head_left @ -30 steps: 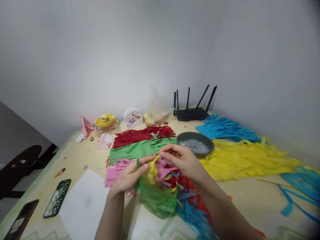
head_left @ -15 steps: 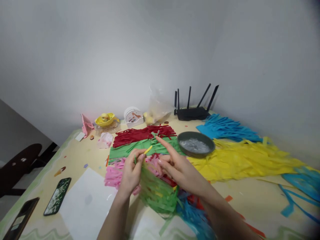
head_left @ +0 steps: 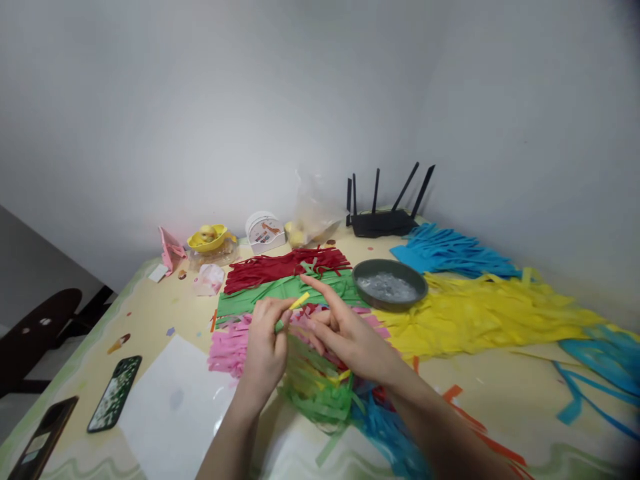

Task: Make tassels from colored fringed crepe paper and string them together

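In the head view, a yellow strip point(head_left: 301, 301) is pinched between thumb and fingers of the left hand point(head_left: 265, 340), left of the grey bowl point(head_left: 394, 306), seemingly to steady it while the green fringe point(head_left: 320, 403) is left loose on the bowl's near side. The right hand point(head_left: 353, 337) is held nearer than the bowl, index finger extended, the others curled; whether anything is gripped there cannot be told. Red fringe point(head_left: 285, 270) and yellow fringe point(head_left: 490, 317) are laid left and right of the bowl, probably to keep colours apart.

This looks like a home: ice-cream prints dot the tablecloth point(head_left: 153, 312), a router point(head_left: 383, 223) and a giraffe-decorated box point(head_left: 266, 235) stand near a plain wall point(head_left: 240, 113), and a dark chair point(head_left: 35, 337) is at the left.
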The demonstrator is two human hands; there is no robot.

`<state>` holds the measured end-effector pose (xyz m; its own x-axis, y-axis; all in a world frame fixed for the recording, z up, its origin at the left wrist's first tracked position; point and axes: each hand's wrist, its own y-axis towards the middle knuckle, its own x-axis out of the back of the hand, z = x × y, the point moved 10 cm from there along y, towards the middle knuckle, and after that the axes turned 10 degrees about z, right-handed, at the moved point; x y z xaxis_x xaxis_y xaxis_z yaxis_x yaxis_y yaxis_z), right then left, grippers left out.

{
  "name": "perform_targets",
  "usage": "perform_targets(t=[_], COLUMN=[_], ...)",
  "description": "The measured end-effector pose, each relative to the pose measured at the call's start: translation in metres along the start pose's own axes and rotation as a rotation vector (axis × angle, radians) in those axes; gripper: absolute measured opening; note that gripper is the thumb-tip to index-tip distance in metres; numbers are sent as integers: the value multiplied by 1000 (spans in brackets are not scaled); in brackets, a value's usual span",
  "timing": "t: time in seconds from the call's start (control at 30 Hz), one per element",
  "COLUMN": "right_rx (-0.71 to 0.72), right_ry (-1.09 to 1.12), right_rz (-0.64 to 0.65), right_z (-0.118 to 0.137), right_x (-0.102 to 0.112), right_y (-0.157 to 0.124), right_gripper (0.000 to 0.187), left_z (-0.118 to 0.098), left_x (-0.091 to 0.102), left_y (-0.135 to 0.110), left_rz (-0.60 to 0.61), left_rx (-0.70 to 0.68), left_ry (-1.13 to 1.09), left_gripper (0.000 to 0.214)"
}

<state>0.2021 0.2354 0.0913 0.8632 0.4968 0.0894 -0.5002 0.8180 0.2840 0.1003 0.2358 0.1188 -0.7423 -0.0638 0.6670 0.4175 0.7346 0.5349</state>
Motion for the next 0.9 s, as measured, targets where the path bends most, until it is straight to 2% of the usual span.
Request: perform_targets(t=[0.27, 0.37, 0.53, 0.67, 0.9], right_rx=[-56, -65, -22, -22, -22], right_ry=[152, 198, 240, 216, 204], right_rz=[27, 50, 13, 37, -12], right_z=[-12, -14, -17, -20, -20], right_x=[2, 2, 8, 6, 16], right_y=[6, 8, 12, 14, 16], right_gripper=[67, 67, 66, 54, 48], left_z=[-5, -5, -6, -6, -12], left_x=[-4, -5, -12, -8, -20], left_y=[-1, 0, 0, 0, 1], left_rz=[16, 24, 98, 71, 180], left_rx=[-81, -89, -110, -99, -132], left_ry=[267, 265, 242, 300, 349], left_gripper=[38, 41, 48, 40, 39])
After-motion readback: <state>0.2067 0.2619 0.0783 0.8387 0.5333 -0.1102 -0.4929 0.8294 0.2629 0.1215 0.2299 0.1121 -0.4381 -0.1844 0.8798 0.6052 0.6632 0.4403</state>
